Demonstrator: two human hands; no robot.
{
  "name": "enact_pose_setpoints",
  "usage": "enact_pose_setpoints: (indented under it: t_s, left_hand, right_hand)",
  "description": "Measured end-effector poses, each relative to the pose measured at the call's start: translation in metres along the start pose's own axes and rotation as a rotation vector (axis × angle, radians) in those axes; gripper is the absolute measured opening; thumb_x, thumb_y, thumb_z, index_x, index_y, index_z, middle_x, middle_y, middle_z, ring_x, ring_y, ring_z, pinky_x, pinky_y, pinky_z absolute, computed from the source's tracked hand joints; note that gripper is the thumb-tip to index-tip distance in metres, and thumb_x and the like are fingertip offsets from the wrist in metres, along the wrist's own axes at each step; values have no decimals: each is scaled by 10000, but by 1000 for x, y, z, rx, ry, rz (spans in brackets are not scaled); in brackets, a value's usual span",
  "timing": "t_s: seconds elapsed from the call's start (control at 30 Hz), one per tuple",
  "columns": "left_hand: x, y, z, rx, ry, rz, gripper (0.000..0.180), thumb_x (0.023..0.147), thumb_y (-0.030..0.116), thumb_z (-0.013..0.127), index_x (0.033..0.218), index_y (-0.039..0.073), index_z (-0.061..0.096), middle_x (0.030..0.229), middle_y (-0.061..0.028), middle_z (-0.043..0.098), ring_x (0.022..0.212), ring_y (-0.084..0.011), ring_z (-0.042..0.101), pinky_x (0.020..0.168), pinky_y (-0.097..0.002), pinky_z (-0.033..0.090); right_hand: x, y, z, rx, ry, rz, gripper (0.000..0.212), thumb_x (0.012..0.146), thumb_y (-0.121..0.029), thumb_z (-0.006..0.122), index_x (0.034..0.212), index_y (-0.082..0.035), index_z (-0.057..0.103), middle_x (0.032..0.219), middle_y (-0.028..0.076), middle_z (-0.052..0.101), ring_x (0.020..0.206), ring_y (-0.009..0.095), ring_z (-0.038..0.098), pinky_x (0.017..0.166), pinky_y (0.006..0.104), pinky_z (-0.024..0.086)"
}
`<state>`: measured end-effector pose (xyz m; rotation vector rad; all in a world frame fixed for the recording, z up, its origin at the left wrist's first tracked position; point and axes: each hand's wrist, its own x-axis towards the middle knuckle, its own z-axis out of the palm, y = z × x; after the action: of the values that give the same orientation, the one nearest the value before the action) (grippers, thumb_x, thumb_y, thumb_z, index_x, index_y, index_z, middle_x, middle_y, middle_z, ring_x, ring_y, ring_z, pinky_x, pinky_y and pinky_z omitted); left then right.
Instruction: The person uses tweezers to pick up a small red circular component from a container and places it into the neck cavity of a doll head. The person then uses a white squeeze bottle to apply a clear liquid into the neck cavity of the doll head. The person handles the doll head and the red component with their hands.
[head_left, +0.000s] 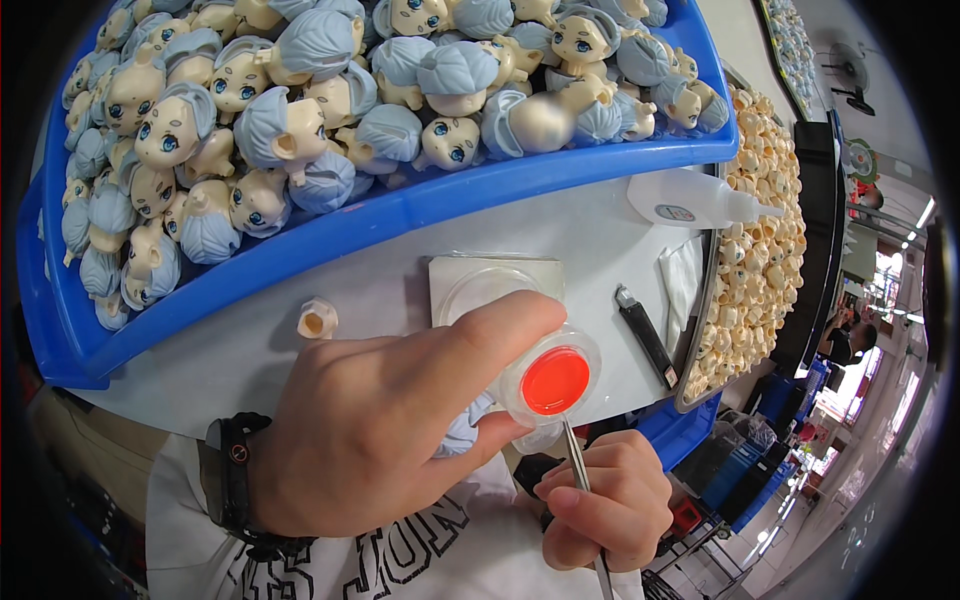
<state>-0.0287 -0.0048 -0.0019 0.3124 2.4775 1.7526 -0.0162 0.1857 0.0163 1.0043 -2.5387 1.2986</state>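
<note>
My left hand [370,420], with a black watch on its wrist, grips a small clear cup [595,370] between thumb and fingers. Bright red-orange paint-like stuff [556,380] fills the cup, which is tilted toward me. Under the same hand shows part of a light-blue-haired doll head [463,430]; whether the palm holds it is hidden. In my right hand [615,500] a thin metal tool [577,460] is pinched, its tip at the cup's near rim. The tool's exact kind cannot be made out. Beyond the cup, a clear round dish [465,292] rests on a pale square block [440,270].
A blue bin [450,185] full of doll heads [290,130] spans the far side. A cream hollow part [318,319] lies left of my hand. To the right are a white squeeze bottle [680,200], a black cutter-like tool [646,335], tissue [680,285] and a tray of cream parts [750,270].
</note>
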Motion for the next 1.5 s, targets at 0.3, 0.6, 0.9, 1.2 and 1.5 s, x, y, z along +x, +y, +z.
enact_pose_setpoints:
  t_s: [0.3, 0.6, 0.9, 1.2, 1.5]
  left_hand:
    - [0, 0, 0, 6, 2, 4, 527, 628, 77, 731, 1096, -26, 513, 1051, -130, 599, 575, -168, 571, 552, -249, 471]
    - [0, 2, 0, 4, 0, -2, 531, 629, 84, 734, 1099, -22, 513, 1058, -126, 597, 581, -167, 570, 555, -248, 469]
    - [0, 0, 0, -1, 1, 6, 524, 639, 87, 725, 1105, -22, 510, 1067, -125, 595, 591, -168, 571, 563, -249, 468]
    - [0, 0, -1, 0, -10, 3, 532, 636, 84, 728, 1109, -20, 509, 1075, -126, 591, 596, -170, 572, 566, -250, 469]
    - [-1, 0, -1, -5, -8, -3, 534, 638, 86, 725, 1114, -17, 506, 1077, -121, 592, 586, -163, 561, 561, -249, 462]
  right_hand:
    - [-10, 6, -2, 22, 70, -18, 194, 714, 6, 424, 872, -38, 527, 552, 41, 564, 455, 131, 491, 465, 256, 338]
    - [-17, 14, -3, 137, 182, -56, 173, 808, -99, 436, 959, -26, 479, 568, 56, 569, 464, 141, 490, 492, 255, 348]
    - [-5, 3, -2, 57, 17, 19, 228, 714, 32, 437, 917, -26, 525, 585, 37, 583, 487, 133, 511, 499, 246, 357]
    - [-11, 10, -2, 34, 100, -68, 270, 687, 48, 421, 923, -29, 524, 578, 57, 567, 426, 140, 495, 469, 242, 355]
    - [-2, 10, -9, 114, -51, 16, 230, 771, -42, 470, 999, -15, 470, 595, 45, 560, 497, 137, 504, 491, 258, 376]
